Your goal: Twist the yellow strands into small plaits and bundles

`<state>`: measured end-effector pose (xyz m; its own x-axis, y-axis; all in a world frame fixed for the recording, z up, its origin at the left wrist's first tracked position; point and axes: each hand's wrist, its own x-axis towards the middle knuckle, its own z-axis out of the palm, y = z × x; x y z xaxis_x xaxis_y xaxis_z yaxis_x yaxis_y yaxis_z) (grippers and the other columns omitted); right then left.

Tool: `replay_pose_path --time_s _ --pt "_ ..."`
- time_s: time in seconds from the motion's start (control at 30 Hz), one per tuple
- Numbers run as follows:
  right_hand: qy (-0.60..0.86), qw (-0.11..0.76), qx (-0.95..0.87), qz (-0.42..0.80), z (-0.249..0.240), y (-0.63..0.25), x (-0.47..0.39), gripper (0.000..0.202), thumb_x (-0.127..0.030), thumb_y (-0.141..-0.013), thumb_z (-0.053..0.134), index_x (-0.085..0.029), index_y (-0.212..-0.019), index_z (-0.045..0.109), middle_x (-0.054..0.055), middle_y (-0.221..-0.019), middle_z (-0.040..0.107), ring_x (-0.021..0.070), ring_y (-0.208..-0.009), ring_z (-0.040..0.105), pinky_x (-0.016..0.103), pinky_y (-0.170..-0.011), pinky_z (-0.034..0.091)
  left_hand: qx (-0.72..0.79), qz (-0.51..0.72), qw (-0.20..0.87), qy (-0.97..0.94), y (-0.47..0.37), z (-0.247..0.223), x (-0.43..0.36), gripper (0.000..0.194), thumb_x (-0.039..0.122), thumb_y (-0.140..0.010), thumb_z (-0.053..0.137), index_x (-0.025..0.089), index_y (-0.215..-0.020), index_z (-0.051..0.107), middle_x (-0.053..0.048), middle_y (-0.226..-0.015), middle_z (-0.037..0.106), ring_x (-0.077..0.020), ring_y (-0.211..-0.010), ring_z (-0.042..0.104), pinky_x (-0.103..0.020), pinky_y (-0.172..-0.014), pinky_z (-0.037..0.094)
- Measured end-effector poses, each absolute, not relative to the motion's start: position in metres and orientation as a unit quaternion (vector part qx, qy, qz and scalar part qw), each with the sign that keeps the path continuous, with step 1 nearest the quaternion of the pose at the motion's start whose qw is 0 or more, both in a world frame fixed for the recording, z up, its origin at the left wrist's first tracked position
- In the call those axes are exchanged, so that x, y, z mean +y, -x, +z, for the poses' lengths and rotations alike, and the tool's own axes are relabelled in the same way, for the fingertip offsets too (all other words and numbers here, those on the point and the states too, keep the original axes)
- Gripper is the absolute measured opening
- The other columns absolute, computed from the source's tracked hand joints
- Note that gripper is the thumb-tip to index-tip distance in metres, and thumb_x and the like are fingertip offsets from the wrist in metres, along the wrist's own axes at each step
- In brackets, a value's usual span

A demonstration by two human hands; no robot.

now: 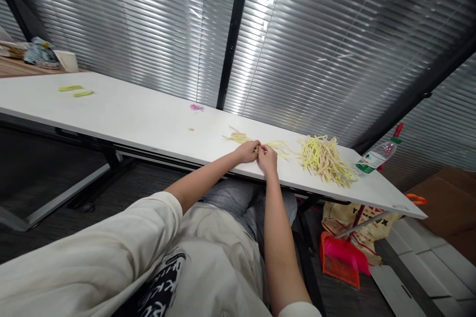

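Here, on the counter point(148, 114), yellow strips point(240, 136) trail behind the left hand point(247, 151), fingers curled closed round a small bunch point(256, 149); right hand point(267, 159) just beside, fingers pinching the same bunch; loose pile point(327, 161) lies farther right.

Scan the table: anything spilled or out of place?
A small pink scatter lies at the back of the white table, with a tiny brownish speck nearer the front; both look stray, apart from the yellowish strip pile.
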<state>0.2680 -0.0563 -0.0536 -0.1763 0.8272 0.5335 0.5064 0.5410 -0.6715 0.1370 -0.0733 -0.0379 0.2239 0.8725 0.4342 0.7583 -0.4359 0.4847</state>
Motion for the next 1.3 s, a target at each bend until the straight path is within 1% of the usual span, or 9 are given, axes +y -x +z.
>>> replay_pose_path --time_s 0.2,0.8,1.0,1.13,1.3 --pt "0.450 0.460 -0.744 0.180 -0.0534 -0.2679 -0.0556 0.028 -0.037 -0.081 0.043 -0.020 -0.084 0.066 0.005 -0.088 0.068 0.0189 -0.080 0.057 0.027 -0.073 0.039 0.545 0.320 0.090 -0.770 -0.1389 -0.0324 -0.0778 0.031 0.016 -0.072 0.053 0.017 -0.102 0.057 -0.009 -0.095 0.067 -0.0239 -0.092 0.062 -0.033 -0.080 0.048" --pt "0.443 0.468 -0.743 0.182 -0.0551 -0.2674 -0.0537 0.027 -0.038 -0.081 0.045 -0.020 -0.080 0.065 0.005 -0.084 0.068 0.0183 -0.077 0.057 0.027 -0.069 0.039 0.542 0.319 0.087 -0.772 -0.1384 -0.0339 -0.0761 0.030 0.017 -0.073 0.052 0.017 -0.103 0.056 -0.009 -0.097 0.067 -0.0237 -0.093 0.062 -0.034 -0.081 0.048" --pt "0.440 0.478 -0.737 0.188 -0.0567 -0.2674 -0.0526 0.028 -0.038 -0.081 0.044 -0.019 -0.080 0.065 0.005 -0.083 0.068 0.0180 -0.076 0.057 0.027 -0.069 0.039 0.539 0.323 0.077 -0.774 -0.1362 -0.0381 -0.0730 0.032 0.018 -0.073 0.052 0.017 -0.105 0.052 -0.009 -0.098 0.066 -0.0235 -0.093 0.061 -0.034 -0.080 0.048" --pt "0.441 0.487 -0.727 0.198 -0.0553 -0.2672 -0.0537 0.028 -0.037 -0.080 0.045 -0.019 -0.080 0.066 0.004 -0.082 0.068 0.0181 -0.076 0.057 0.027 -0.070 0.039 0.538 0.325 0.068 -0.775 -0.1352 -0.0399 -0.0716 0.043 0.021 -0.073 0.052 0.017 -0.115 0.044 -0.009 -0.097 0.065 -0.0232 -0.088 0.062 -0.033 -0.076 0.048" --pt "0.460 0.506 -0.702 0.197 -0.0527 -0.2665 -0.0545 0.028 -0.037 -0.080 0.044 -0.018 -0.077 0.065 0.006 -0.079 0.068 0.0189 -0.075 0.057 0.028 -0.072 0.039 0.523 0.321 0.067 -0.787 -0.1348 -0.0400 -0.0716 0.060 0.020 -0.073 0.052 0.018 -0.129 0.032 -0.006 -0.094 0.065 -0.0221 -0.088 0.062 -0.032 -0.077 0.047"
